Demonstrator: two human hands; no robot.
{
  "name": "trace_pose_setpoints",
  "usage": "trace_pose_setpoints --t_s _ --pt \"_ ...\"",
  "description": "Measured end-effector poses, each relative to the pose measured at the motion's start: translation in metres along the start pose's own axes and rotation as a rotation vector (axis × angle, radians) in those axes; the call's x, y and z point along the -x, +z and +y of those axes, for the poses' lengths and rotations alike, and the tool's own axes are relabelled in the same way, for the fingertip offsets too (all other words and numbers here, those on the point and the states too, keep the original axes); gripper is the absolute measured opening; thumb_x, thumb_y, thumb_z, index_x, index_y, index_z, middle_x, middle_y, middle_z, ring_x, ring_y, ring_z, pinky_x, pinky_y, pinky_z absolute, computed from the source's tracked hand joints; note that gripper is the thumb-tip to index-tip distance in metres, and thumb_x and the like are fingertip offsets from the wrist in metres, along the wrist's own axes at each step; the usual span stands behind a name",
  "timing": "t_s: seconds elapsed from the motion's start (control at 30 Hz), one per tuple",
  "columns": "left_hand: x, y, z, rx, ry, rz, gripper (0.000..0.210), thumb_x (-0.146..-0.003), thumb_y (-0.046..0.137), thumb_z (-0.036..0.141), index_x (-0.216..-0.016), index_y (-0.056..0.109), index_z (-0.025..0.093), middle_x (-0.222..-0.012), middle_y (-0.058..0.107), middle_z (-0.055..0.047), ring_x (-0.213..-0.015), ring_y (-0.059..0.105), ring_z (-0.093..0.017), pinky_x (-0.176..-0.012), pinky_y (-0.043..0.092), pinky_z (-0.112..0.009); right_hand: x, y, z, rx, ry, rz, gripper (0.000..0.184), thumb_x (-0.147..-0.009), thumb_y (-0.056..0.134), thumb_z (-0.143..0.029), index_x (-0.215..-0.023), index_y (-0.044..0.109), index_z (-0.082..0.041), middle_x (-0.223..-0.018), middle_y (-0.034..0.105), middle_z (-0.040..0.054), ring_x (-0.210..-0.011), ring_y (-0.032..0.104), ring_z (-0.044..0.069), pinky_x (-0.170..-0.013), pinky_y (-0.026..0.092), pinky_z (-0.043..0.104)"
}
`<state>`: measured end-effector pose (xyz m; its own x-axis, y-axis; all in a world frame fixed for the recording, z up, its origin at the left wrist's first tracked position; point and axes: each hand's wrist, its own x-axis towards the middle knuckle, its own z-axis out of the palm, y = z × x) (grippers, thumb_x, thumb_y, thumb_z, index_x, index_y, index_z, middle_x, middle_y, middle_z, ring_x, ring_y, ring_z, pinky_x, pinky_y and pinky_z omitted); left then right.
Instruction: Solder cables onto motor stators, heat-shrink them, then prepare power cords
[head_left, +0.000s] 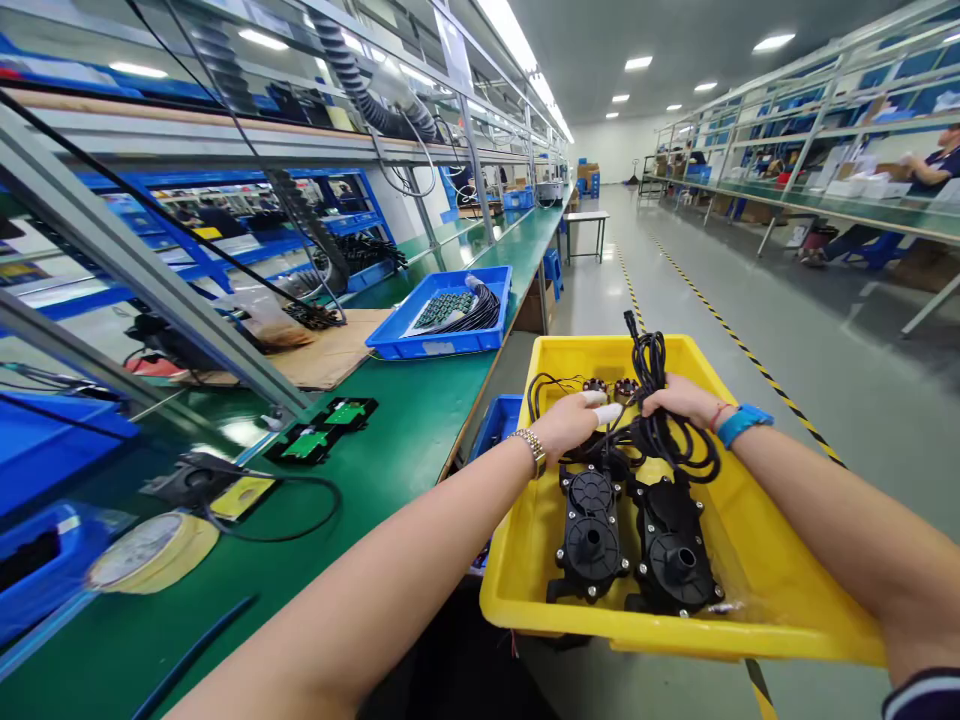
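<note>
My right hand (681,400) is closed around a looped bundle of black cable (651,380), with a connector end sticking up at the top. My left hand (574,425), white covers on two fingertips, reaches over the cables beside it. Its fingers are bent together by thin wires; what they pinch is too small to make out. Both hands are over a yellow plastic bin (517,560). Within it lie two black pump-like housings with round spouts, a left one (592,540) and a right one (679,550). Behind the hands sit small round copper-coloured coil parts (626,388).
Left of the bin runs a green workbench (405,420) bearing a blue tray (442,345) of circuit boards and cables. Green boards in black frames (322,430), a tape roll (154,550) and a blue tube (195,655) lie nearer. A floor aisle (675,290) extends right.
</note>
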<state>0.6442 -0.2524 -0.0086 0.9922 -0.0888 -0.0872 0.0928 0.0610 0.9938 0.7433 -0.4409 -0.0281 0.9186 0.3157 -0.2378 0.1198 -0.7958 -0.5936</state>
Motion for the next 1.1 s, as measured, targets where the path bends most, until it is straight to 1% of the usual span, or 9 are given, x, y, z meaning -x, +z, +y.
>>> trace_pose_setpoints --t_s 0.07,0.17,0.3,0.37,0.5,0.57,0.8,0.97,1.1 --pt "0.012 -0.014 -0.006 -0.127 -0.074 0.016 0.033 -0.050 0.079 0.025 -0.080 0.068 0.014 -0.103 0.066 -0.013 -0.109 0.051 -0.031 -0.100 0.029 -0.044 -0.009 -0.003 0.013 0.125 0.103 -0.053 0.027 -0.073 0.061 -0.023 -0.094 0.057 -0.007 -0.073 0.064 0.0045 -0.060 0.060 0.015 -0.053 0.049 0.026" --pt "0.029 -0.029 -0.010 -0.288 -0.137 0.009 0.033 -0.054 0.076 0.028 -0.083 0.068 0.014 -0.105 0.065 -0.014 -0.105 0.054 -0.032 -0.096 0.034 -0.043 -0.017 0.004 0.024 0.291 0.180 -0.183 0.022 -0.082 0.055 -0.029 -0.094 0.057 -0.011 -0.083 0.062 0.0034 -0.069 0.060 0.012 -0.061 0.051 0.028" --pt "0.051 -0.038 -0.009 -0.415 -0.127 -0.019 0.031 -0.062 0.070 0.027 -0.090 0.068 0.016 -0.101 0.066 -0.011 -0.100 0.057 -0.028 -0.093 0.038 -0.040 -0.018 0.017 0.030 0.433 0.126 -0.294 0.024 -0.085 0.051 -0.030 -0.102 0.056 -0.013 -0.100 0.059 0.0052 -0.085 0.058 0.015 -0.074 0.050 0.034" --pt "0.065 -0.040 -0.008 -0.541 -0.044 -0.056 0.031 -0.066 0.066 0.027 -0.095 0.066 0.016 -0.102 0.066 -0.011 -0.099 0.057 -0.027 -0.093 0.038 -0.040 -0.018 0.018 0.033 0.466 0.074 -0.312 0.026 -0.085 0.051 -0.030 -0.105 0.055 -0.014 -0.104 0.058 0.0057 -0.089 0.058 0.017 -0.077 0.049 0.036" --pt "0.099 -0.044 -0.012 -0.893 0.251 -0.215 0.031 -0.077 0.056 0.026 -0.107 0.060 0.016 -0.111 0.060 -0.011 -0.102 0.054 -0.023 -0.093 0.039 -0.038 -0.021 0.023 0.038 0.508 0.016 -0.270 0.028 -0.085 0.050 -0.031 -0.108 0.054 -0.014 -0.107 0.057 0.0061 -0.091 0.057 0.017 -0.077 0.049 0.037" --pt "0.115 -0.044 -0.016 -0.961 0.308 -0.250 0.031 -0.079 0.055 0.024 -0.108 0.058 0.017 -0.113 0.058 -0.011 -0.104 0.053 -0.022 -0.094 0.040 -0.037 -0.024 0.031 0.038 0.531 0.002 -0.214 0.029 -0.086 0.050 -0.031 -0.109 0.053 -0.014 -0.108 0.056 0.0063 -0.092 0.057 0.018 -0.078 0.049 0.037" --pt "0.150 -0.041 -0.023 -1.053 0.394 -0.290 0.026 -0.081 0.053 0.027 -0.106 0.057 0.019 -0.108 0.057 -0.010 -0.101 0.051 -0.022 -0.091 0.041 -0.037 -0.026 0.041 0.032 0.596 -0.049 -0.107 0.032 -0.086 0.050 -0.031 -0.113 0.050 -0.015 -0.115 0.053 0.0085 -0.099 0.054 0.019 -0.083 0.047 0.041" --pt "0.167 -0.043 -0.022 -1.099 0.380 -0.341 0.024 -0.086 0.046 0.030 -0.103 0.058 0.019 -0.097 0.060 -0.007 -0.092 0.053 -0.020 -0.088 0.039 -0.036 -0.025 0.036 0.036 0.635 0.051 -0.144 0.031 -0.086 0.050 -0.032 -0.112 0.051 -0.014 -0.110 0.055 0.0073 -0.093 0.057 0.018 -0.078 0.049 0.038" --pt "0.172 -0.046 -0.025 -1.121 0.402 -0.369 0.025 -0.089 0.039 0.029 -0.101 0.059 0.019 -0.091 0.062 -0.004 -0.089 0.053 -0.018 -0.096 0.030 -0.038 -0.027 0.039 0.034 0.681 0.111 -0.077 0.031 -0.086 0.050 -0.031 -0.111 0.051 -0.014 -0.108 0.056 0.0071 -0.091 0.057 0.017 -0.077 0.049 0.037"
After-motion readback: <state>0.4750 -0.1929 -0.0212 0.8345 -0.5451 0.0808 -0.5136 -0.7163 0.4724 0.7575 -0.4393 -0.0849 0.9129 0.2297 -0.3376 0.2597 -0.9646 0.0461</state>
